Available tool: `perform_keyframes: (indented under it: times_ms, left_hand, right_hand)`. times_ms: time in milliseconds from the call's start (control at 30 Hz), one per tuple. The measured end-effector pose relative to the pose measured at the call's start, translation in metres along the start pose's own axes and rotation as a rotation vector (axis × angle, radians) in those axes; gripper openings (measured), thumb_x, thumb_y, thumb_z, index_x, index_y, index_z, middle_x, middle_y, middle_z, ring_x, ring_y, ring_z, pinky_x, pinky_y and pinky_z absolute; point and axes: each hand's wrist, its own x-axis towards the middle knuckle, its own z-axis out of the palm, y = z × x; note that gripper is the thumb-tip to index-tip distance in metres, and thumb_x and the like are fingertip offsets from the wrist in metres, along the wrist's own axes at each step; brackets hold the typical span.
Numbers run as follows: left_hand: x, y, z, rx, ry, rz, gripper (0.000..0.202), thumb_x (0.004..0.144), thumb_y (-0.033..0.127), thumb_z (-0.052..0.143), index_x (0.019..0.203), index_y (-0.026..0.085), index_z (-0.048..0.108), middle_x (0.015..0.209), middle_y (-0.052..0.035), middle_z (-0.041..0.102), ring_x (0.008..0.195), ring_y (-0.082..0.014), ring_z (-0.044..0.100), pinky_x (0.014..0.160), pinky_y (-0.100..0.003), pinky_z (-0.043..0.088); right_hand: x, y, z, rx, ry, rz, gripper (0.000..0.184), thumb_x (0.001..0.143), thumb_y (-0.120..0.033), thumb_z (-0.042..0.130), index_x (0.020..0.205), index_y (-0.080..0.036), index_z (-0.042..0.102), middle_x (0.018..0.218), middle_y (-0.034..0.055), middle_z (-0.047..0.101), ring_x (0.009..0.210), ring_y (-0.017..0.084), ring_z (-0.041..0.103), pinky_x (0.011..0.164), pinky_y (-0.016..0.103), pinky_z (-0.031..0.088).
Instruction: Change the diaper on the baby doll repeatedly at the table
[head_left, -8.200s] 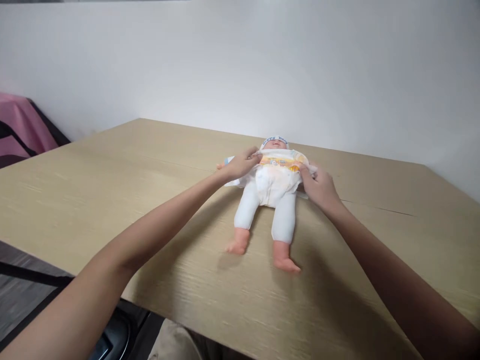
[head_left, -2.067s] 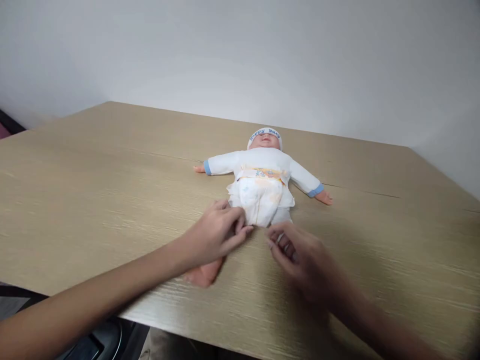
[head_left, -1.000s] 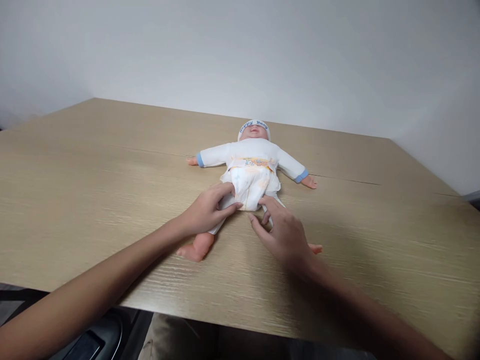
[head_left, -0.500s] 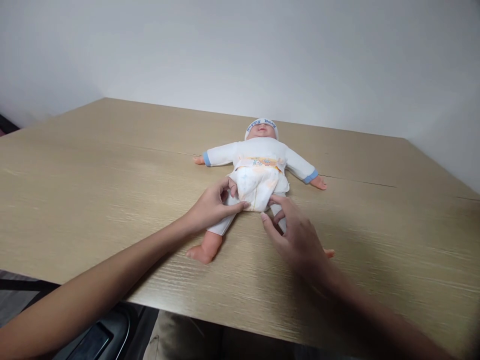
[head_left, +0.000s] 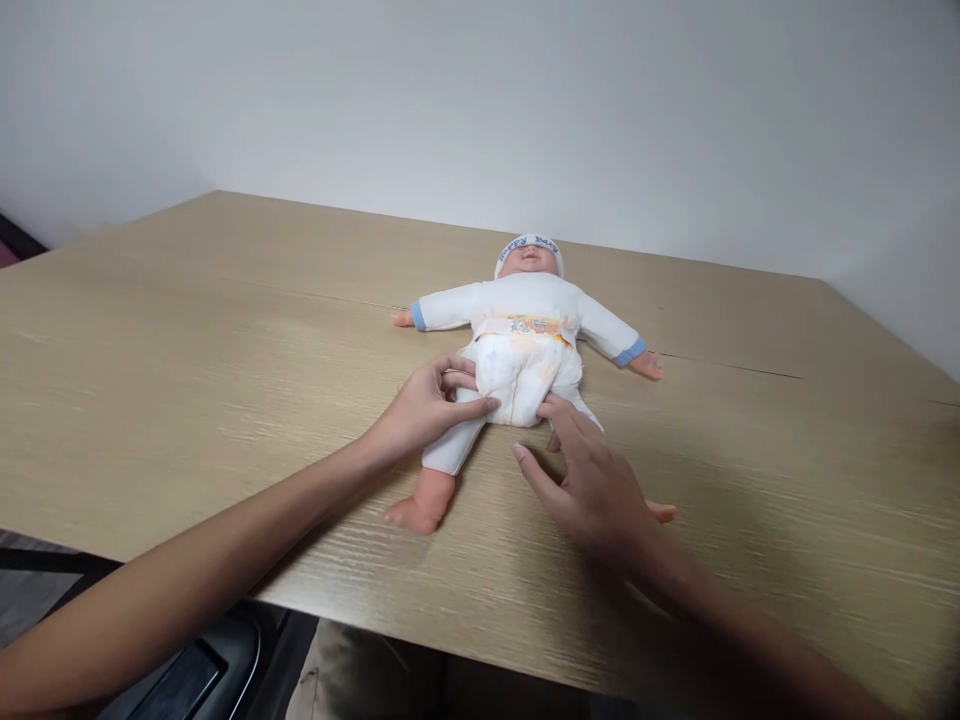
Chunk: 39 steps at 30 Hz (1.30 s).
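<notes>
A baby doll [head_left: 536, 295] in white clothes with blue cuffs lies on its back, arms and legs spread. Around its hips is a white diaper [head_left: 517, 370] with a printed orange waistband [head_left: 534, 326]. My left hand [head_left: 427, 405] rests at the diaper's left leg edge, thumb tip on the lower corner and fingers at its side, with a gap between thumb and fingers. At the opposite leg edge my right hand [head_left: 589, 460] touches the diaper with its fingertips; its thumb is spread away above the table. That hand hides much of the doll's leg on the right.
The doll lies on a light wooden table [head_left: 225, 400] with a seam across it, against a pale wall [head_left: 450, 110]. Below the near edge, a dark object with a glossy panel [head_left: 180, 685] and my trousered legs [head_left: 352, 675] show.
My right thumb has drawn away from the diaper, widening its gap from the fingers. White fabric now spreads out beside the right hand. The view has shifted slightly.
</notes>
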Motion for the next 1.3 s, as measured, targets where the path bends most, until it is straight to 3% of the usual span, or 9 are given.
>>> perform_keyframes:
  times_ms: [133, 233, 333, 400, 467, 600, 767, 1067, 1300]
  left_hand:
    - [0.000, 0.007, -0.003, 0.014, -0.132, 0.004, 0.043, 0.078, 0.043, 0.099, 0.106, 0.019, 0.077, 0.108, -0.0078, 0.082, 0.102, -0.0244, 0.076, 0.090, -0.036, 0.057]
    - [0.002, 0.007, -0.006, 0.027, -0.197, 0.001, 0.043, 0.083, 0.045, 0.096, 0.111, 0.018, 0.079, 0.113, -0.0086, 0.083, 0.107, -0.0262, 0.075, 0.091, -0.037, 0.057]
    - [0.005, 0.004, -0.011, -0.014, -0.268, -0.018, 0.047, 0.088, 0.047, 0.093, 0.123, 0.019, 0.078, 0.124, -0.0104, 0.081, 0.115, -0.0279, 0.075, 0.096, -0.039, 0.057]
    - [0.006, 0.002, -0.013, -0.048, -0.309, -0.052, 0.049, 0.091, 0.049, 0.091, 0.127, 0.020, 0.077, 0.130, -0.0120, 0.080, 0.120, -0.0292, 0.074, 0.100, -0.040, 0.057]
    - [0.006, 0.001, -0.013, -0.064, -0.328, -0.061, 0.049, 0.092, 0.051, 0.090, 0.127, 0.020, 0.077, 0.131, -0.0129, 0.079, 0.121, -0.0298, 0.073, 0.101, -0.041, 0.057]
    - [0.005, 0.000, -0.011, -0.057, -0.327, -0.030, 0.048, 0.093, 0.051, 0.089, 0.126, 0.019, 0.076, 0.130, -0.0134, 0.079, 0.119, -0.0295, 0.074, 0.102, -0.042, 0.057]
    - [0.003, 0.000, -0.007, -0.012, -0.292, 0.013, 0.050, 0.093, 0.053, 0.088, 0.128, 0.019, 0.075, 0.125, -0.0132, 0.080, 0.120, -0.0314, 0.073, 0.104, -0.045, 0.057]
    - [0.002, 0.002, -0.007, 0.080, -0.282, 0.037, 0.047, 0.091, 0.056, 0.087, 0.119, 0.020, 0.080, 0.113, -0.0118, 0.082, 0.110, -0.0309, 0.075, 0.098, -0.045, 0.059]
    - [0.000, 0.003, -0.005, 0.070, -0.252, 0.046, 0.048, 0.089, 0.058, 0.088, 0.118, 0.021, 0.081, 0.107, -0.0103, 0.082, 0.109, -0.0317, 0.075, 0.095, -0.044, 0.060]
  right_hand:
    - [0.005, 0.001, -0.001, 0.029, -0.030, 0.119, 0.031, 0.104, -0.042, 0.063, 0.127, -0.022, 0.059, 0.097, 0.0074, 0.074, 0.082, 0.028, 0.070, 0.072, 0.039, 0.050]
    - [0.010, 0.008, -0.008, 0.203, -0.056, 0.238, 0.036, 0.101, -0.048, 0.067, 0.126, -0.025, 0.056, 0.083, -0.0004, 0.068, 0.066, 0.022, 0.062, 0.065, 0.035, 0.046]
    - [0.015, 0.019, -0.018, 0.375, -0.005, 0.273, 0.043, 0.100, -0.054, 0.071, 0.126, -0.026, 0.052, 0.098, 0.0020, 0.075, 0.065, 0.018, 0.060, 0.064, 0.033, 0.046]
    - [0.016, 0.025, -0.024, 0.378, 0.033, 0.296, 0.042, 0.100, -0.058, 0.071, 0.122, -0.027, 0.053, 0.111, 0.0056, 0.079, 0.069, 0.019, 0.062, 0.066, 0.033, 0.045]
    - [0.016, 0.028, -0.030, 0.343, 0.028, 0.331, 0.039, 0.101, -0.061, 0.069, 0.116, -0.026, 0.057, 0.110, 0.0068, 0.082, 0.069, 0.019, 0.062, 0.067, 0.034, 0.045]
    - [0.017, 0.025, -0.039, 0.291, -0.020, 0.381, 0.042, 0.101, -0.066, 0.067, 0.112, -0.025, 0.067, 0.099, 0.0062, 0.084, 0.066, 0.021, 0.062, 0.068, 0.035, 0.045]
    - [0.017, 0.019, -0.039, 0.214, 0.006, 0.333, 0.048, 0.102, -0.067, 0.062, 0.110, -0.023, 0.079, 0.089, 0.0063, 0.080, 0.070, 0.023, 0.063, 0.072, 0.037, 0.046]
    - [0.013, 0.020, -0.028, 0.269, 0.027, 0.334, 0.046, 0.103, -0.061, 0.061, 0.113, -0.022, 0.084, 0.072, 0.0022, 0.065, 0.076, 0.025, 0.061, 0.076, 0.038, 0.046]
    - [0.013, 0.016, -0.025, 0.252, 0.043, 0.281, 0.034, 0.104, -0.055, 0.064, 0.102, -0.026, 0.081, 0.086, 0.0054, 0.075, 0.086, 0.028, 0.066, 0.078, 0.040, 0.049]
